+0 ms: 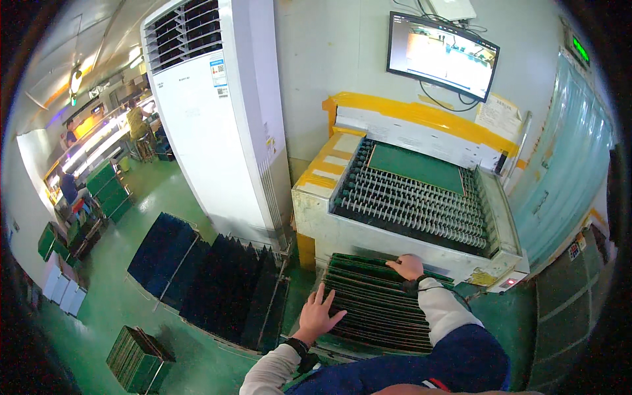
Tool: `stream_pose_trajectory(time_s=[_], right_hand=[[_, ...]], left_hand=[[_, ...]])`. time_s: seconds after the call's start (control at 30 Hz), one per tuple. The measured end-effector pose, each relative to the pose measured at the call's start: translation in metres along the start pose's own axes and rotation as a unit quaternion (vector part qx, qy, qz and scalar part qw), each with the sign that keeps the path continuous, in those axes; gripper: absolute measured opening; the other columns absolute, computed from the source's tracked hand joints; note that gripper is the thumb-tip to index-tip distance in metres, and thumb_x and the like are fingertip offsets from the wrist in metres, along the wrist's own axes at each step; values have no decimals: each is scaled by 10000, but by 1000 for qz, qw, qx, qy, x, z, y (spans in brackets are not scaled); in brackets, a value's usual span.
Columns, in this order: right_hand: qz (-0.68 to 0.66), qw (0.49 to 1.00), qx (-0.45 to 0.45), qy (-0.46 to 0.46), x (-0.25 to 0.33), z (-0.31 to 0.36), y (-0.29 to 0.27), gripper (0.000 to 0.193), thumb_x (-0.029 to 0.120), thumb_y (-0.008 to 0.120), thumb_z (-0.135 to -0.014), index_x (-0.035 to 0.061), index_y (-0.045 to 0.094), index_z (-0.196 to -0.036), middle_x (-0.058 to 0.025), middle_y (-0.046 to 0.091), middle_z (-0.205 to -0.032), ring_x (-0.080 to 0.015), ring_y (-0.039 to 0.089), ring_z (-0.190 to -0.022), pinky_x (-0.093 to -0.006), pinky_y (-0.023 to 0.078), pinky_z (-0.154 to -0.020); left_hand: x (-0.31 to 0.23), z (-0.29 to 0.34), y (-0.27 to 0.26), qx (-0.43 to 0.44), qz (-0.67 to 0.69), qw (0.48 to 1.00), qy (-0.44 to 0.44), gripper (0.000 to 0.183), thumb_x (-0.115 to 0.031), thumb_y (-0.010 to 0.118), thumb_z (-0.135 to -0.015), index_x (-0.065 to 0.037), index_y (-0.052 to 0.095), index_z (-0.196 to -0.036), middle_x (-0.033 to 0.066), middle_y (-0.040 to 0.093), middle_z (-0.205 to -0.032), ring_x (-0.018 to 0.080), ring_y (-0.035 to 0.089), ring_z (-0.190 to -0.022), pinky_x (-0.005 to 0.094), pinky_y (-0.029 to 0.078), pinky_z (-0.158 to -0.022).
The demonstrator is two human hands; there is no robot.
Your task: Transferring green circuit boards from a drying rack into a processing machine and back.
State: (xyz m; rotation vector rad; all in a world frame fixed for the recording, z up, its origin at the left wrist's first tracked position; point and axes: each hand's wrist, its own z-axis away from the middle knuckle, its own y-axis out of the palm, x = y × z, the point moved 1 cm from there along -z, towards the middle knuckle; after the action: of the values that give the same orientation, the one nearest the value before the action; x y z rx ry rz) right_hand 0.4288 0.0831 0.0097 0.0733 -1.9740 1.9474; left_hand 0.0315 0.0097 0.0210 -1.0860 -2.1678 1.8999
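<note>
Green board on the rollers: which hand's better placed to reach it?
Right, likely. The right hand is at the far side of the row of upright panels, near the front of the roller machine. The left hand, fingers spread, is farther from the green board.

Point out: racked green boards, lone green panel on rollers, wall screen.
Racked green boards [382, 306], head view: upper edges, mid-rack.
Lone green panel [418, 169], head view: top face.
Wall screen [442, 57], head view: display centre.

The left hand [318, 320] spreads at the left edge of the boards [375, 319], the right hand [409, 266] curls over their far side, near a roller machine [375, 236].
</note>
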Motion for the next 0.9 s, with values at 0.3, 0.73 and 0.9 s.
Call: stream_pose_trajectory(time_s=[0.3,0.73,0.9], right_hand=[[-2,1000,0,0,6,3,-8,727,730,649,-890,24,754,-753,-179,696,-721,-361,667,-695,-478,518,-677],[9,1000,25,4,1,-2,-3,733,740,642,-886,24,778,-806,-196,719,-758,-377,684,-720,-483,533,-701],[23,1000,1,-9,3,-2,1,735,744,637,-883,26,790,-846,-189,727,-763,-380,697,-746,-480,547,-723]], left_hand=[[0,-1,0,-3,-2,1000,0,795,-643,673,-922,-122,558,-1512,235,383,-1642,480,506,-1374,524,492,-1083],[0,-2,-1,-11,-6,1000,1,786,-630,702,-900,-117,583,-1483,234,407,-1626,478,523,-1355,529,510,-1060],[2,-1,2,-2,-3,1000,-4,787,-625,699,-907,-121,573,-1498,230,383,-1642,475,511,-1368,525,506,-1064]])
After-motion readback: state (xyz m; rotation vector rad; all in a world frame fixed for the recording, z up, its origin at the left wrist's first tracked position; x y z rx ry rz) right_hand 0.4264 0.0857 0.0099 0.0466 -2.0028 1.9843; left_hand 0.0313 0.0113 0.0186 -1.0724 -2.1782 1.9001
